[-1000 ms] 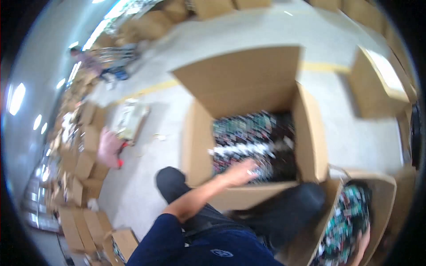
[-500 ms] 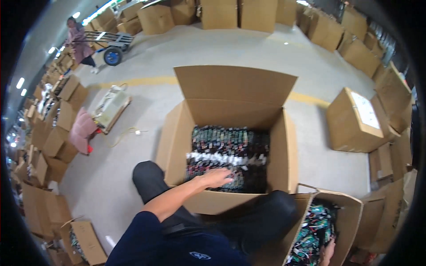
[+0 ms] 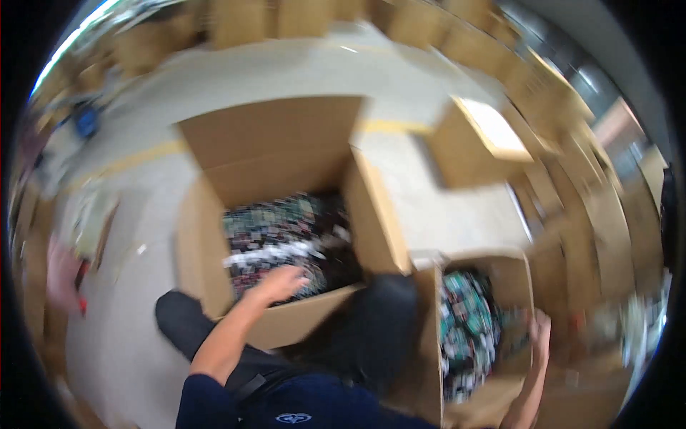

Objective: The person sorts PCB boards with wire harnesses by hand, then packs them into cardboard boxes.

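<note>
A large open carton [image 3: 382,207] stands in front of me, packed with close rows of small green and black circuit boards [image 3: 268,214] and a band of white parts. My left hand [image 3: 281,284] lies over the near rows, its fingers stretched forward but blurred. To the right is a smaller open carton [image 3: 482,259] with a loose heap of circuit boards [image 3: 468,314]. By its right wall, my right hand [image 3: 541,330] is closed, with a blurred greenish circuit board [image 3: 511,318] at its fingertips.
Boxes line the back and right side. A closed carton with a white sheet [image 3: 493,129] stands beyond the smaller carton. At left are a pink cushion-like thing [image 3: 63,275] and a flat pale object [image 3: 93,222] on the floor. My bent knees [image 3: 389,307] flank the large carton's near side.
The view has swung right, so everything shifts left and blurs. My right hand has risen from inside the smaller carton to its right wall. My left hand stays over the rows.
</note>
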Demonstrator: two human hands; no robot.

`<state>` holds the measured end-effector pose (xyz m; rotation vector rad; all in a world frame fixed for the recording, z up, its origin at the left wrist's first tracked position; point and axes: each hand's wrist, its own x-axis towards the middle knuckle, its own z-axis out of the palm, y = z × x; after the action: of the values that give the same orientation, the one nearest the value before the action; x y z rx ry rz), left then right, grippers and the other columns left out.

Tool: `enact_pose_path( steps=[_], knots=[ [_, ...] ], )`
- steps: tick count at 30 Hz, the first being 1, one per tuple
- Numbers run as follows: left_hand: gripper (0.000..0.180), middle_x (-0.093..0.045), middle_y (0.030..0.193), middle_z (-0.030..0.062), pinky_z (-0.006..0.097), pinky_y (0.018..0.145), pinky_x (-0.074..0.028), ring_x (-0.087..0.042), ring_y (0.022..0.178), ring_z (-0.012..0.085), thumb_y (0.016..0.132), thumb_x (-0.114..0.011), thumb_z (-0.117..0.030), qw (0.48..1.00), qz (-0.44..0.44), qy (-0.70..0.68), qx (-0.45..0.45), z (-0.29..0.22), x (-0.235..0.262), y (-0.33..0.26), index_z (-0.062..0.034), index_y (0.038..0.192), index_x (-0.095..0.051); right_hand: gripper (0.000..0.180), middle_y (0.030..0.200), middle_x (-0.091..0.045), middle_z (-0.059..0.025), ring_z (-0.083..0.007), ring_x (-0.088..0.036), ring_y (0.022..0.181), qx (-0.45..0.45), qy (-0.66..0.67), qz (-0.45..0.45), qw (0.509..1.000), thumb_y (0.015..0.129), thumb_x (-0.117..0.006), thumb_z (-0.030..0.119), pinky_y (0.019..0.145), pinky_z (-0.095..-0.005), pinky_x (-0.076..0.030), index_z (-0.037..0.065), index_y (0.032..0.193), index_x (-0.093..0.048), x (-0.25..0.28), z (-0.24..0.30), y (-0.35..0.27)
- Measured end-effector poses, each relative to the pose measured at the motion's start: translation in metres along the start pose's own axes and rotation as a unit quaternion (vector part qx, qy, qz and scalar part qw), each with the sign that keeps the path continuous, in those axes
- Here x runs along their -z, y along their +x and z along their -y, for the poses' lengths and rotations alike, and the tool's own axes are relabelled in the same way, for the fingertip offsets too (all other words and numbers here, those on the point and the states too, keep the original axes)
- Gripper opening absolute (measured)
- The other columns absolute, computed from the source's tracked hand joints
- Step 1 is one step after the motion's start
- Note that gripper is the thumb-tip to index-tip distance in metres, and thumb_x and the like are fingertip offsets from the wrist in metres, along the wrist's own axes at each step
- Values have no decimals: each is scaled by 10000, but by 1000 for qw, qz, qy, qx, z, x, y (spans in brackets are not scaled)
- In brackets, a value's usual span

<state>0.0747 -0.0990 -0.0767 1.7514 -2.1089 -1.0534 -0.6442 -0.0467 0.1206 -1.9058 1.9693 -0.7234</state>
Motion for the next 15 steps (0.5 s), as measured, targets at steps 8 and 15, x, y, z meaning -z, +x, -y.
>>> enact_pose_path(
  steps=[8,15],
  knots=[
    [304,-712,1095,230,384,890,-539,-701,999,361,948,-666,-141,973,-184,-111,-82,-45,16,0,63,1173,-674,331,926,-691,-22,-84,-626,807,-34,264,-131,955,963,-702,138,724,-239,-513,-20,1254,-687,73,139,37],
    [130,-729,1021,171,407,865,-570,-712,952,333,949,-691,-76,836,-359,-244,-335,-216,53,-69,13,1042,-715,308,908,-705,-75,-126,-661,826,101,353,-88,926,981,-628,83,743,-244,-523,-80,1241,-659,-25,289,74]
  ],
)
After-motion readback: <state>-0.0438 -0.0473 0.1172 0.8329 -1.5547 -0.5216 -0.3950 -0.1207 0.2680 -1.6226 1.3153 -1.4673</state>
